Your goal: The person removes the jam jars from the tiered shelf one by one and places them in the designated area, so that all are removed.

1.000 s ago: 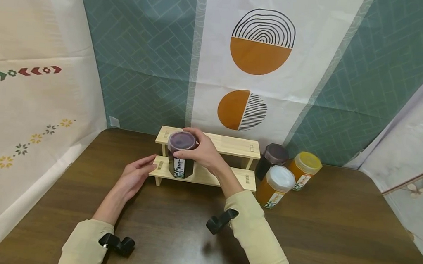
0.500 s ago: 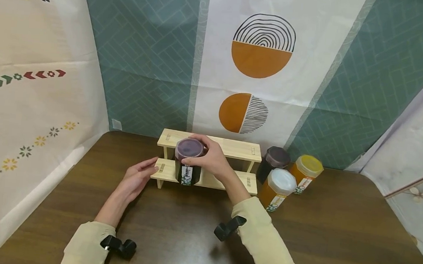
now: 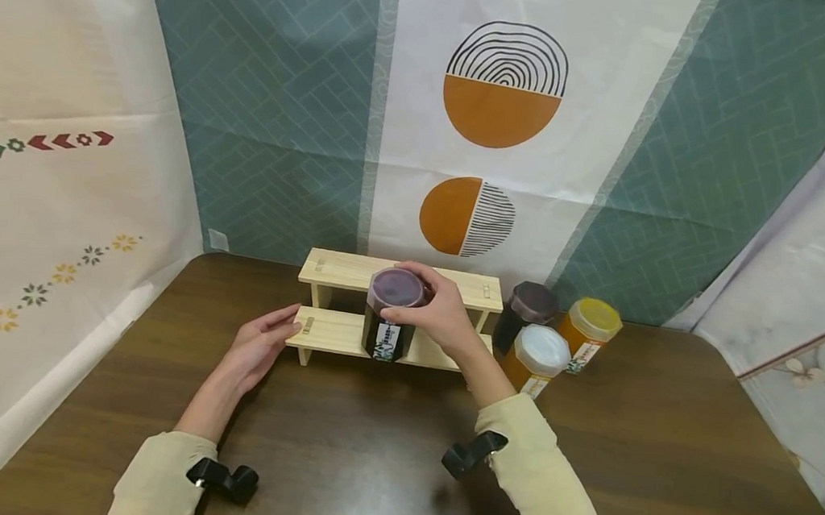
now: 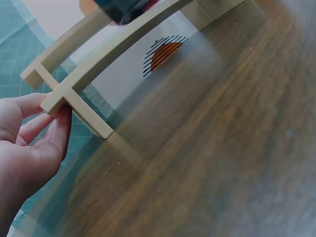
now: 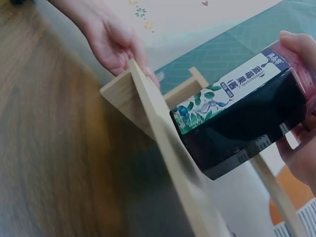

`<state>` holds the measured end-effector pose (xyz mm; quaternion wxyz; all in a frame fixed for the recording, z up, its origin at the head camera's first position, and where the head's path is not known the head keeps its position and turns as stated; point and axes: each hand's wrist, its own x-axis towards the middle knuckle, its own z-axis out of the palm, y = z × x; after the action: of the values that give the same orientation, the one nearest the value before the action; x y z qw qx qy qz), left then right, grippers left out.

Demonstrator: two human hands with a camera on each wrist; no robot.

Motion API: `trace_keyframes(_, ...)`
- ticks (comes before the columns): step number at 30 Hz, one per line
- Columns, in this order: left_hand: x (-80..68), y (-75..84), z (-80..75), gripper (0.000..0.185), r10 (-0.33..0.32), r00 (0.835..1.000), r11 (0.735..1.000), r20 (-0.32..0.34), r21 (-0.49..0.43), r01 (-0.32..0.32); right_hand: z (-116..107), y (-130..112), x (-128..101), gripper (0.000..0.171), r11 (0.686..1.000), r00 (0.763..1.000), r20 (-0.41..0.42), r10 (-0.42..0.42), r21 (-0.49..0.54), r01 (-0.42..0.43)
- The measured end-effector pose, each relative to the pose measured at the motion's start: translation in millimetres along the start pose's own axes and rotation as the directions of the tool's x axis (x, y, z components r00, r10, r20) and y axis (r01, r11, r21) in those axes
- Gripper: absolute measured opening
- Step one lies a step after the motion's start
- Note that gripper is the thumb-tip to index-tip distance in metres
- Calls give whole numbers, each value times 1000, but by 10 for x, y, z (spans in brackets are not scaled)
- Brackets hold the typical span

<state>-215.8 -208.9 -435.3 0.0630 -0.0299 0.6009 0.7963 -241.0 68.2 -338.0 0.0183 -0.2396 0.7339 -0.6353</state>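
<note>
My right hand (image 3: 440,312) grips a dark jam jar (image 5: 237,113) near its purple lid, thumb on the near side and fingers behind. Its label faces outward, with Chinese print and a leaf drawing. The jar stands upright at the lower tier of a two-step wooden shelf (image 3: 334,330); whether its base bears fully on the board I cannot tell. My left hand (image 3: 256,350) holds the left end of that lower tier; in the left wrist view, fingers of the left hand (image 4: 32,153) lie above and below the board end.
Just right of the shelf stand a dark jar (image 3: 528,311), a white-lidded amber jar (image 3: 539,352) and a yellow-lidded jar (image 3: 589,328). All is on a brown wooden table (image 3: 338,462). A patterned cloth (image 3: 285,118) hangs behind the shelf.
My right hand has moved the jam jar rightward along the lower tier, from near its left end to about the middle. My left hand stays at the shelf's left end.
</note>
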Motion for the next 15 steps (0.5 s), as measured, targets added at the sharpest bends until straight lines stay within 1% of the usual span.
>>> trace_keyframes(6, 14, -1, -7, 58, 8, 1000, 1000, 21, -7, -8, -229, -181, -85, 60, 999, 1000, -20, -10, 46, 11)
trace_keyframes(10, 17, -8, 1, 57, 23, 999, 1000, 30, -11, -23, -406, -311, -129, 62, 998, 999, -21, -26, 49, 27)
trace_keyframes(15, 12, -15, 22, 58, 23, 999, 999, 36, -26, -22, -662, -480, -184, 62, 999, 999, -33, 6, 37, -5)
